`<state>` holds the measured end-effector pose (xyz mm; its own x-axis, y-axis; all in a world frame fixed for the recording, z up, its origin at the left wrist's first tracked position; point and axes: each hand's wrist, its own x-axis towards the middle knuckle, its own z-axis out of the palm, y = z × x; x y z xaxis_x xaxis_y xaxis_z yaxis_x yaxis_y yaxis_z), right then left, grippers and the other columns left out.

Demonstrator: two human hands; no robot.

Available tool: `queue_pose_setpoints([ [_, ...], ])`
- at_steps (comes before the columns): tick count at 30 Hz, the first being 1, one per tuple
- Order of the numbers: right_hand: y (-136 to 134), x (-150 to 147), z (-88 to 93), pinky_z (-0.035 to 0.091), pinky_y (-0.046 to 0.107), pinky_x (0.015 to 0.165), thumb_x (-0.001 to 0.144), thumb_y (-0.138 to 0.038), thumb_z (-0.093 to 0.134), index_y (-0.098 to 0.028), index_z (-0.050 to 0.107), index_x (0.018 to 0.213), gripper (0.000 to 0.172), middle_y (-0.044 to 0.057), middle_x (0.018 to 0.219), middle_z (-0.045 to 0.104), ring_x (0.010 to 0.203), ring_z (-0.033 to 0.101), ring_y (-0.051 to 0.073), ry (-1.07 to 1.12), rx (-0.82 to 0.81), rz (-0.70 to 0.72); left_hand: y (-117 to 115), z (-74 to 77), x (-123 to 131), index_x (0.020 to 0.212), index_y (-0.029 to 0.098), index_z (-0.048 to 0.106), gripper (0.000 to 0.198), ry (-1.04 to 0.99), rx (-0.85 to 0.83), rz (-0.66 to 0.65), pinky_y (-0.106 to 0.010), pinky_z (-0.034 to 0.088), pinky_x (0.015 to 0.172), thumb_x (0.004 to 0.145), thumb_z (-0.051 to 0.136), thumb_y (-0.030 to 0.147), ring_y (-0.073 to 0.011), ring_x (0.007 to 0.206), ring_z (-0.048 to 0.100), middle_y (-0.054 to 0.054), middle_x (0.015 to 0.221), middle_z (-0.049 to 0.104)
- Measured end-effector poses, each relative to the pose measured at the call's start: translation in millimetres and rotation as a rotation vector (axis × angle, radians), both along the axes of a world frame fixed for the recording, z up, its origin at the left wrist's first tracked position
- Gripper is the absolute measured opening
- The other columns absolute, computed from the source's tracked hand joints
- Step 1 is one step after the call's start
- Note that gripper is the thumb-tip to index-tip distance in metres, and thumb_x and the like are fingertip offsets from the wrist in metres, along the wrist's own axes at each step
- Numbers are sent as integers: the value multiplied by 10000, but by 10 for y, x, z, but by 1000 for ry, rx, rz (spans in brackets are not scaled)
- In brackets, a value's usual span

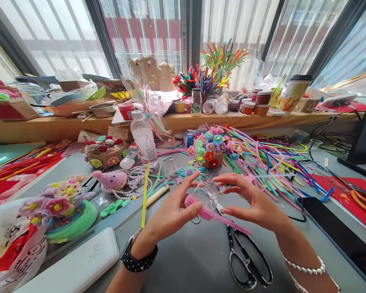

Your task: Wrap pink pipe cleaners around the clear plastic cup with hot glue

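My left hand holds a folded pink pipe cleaner behind its thumb, with the other fingers raised. The folded end is near the thumb, and a single strand slants down to the right. Facing it, my right hand has its fingers apart and nothing in it. Black-handled scissors lie on the grey table below the hands, their blades partly under the right hand. Behind the fingers is some crumpled clear plastic.
Beyond the hands stands a basket of fuzzy flowers, beside many loose pipe cleaners. A clear bottle stands back left. A white power bank lies front left, a black phone at the right.
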<state>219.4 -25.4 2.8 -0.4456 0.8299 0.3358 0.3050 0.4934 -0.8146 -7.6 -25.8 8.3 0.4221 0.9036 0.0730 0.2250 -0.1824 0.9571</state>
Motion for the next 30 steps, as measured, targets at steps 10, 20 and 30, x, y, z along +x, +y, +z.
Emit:
queue_pose_setpoints([
  [10, -22, -109, -22, 519, 352, 857, 711, -170, 670, -310, 473, 1241, 583, 57, 1271, 511, 1174, 490, 221, -141, 100, 106, -16, -7, 15, 1361, 272, 386, 627, 80, -5, -133, -371, 440, 852, 777, 600, 351, -304, 1142, 504, -78, 1264, 574],
  [20, -6, -144, -61, 493, 387, 882, 711, -321, 689, -239, 474, 1068, 425, 65, 1092, 561, 1042, 555, 212, 86, 78, -196, 36, -86, 129, 1390, 242, 315, 724, -220, -146, -133, -398, 472, 831, 788, 424, 629, -253, 993, 577, -141, 1377, 417],
  [30, -26, -321, -114, 462, 285, 624, 623, -460, 742, -225, 426, 742, 412, -20, 720, 498, 667, 500, 145, 79, 284, -411, 63, -122, 221, 1229, 188, 527, 582, -669, -456, -140, -362, 406, 902, 811, 441, 584, -227, 971, 584, -105, 1103, 612],
])
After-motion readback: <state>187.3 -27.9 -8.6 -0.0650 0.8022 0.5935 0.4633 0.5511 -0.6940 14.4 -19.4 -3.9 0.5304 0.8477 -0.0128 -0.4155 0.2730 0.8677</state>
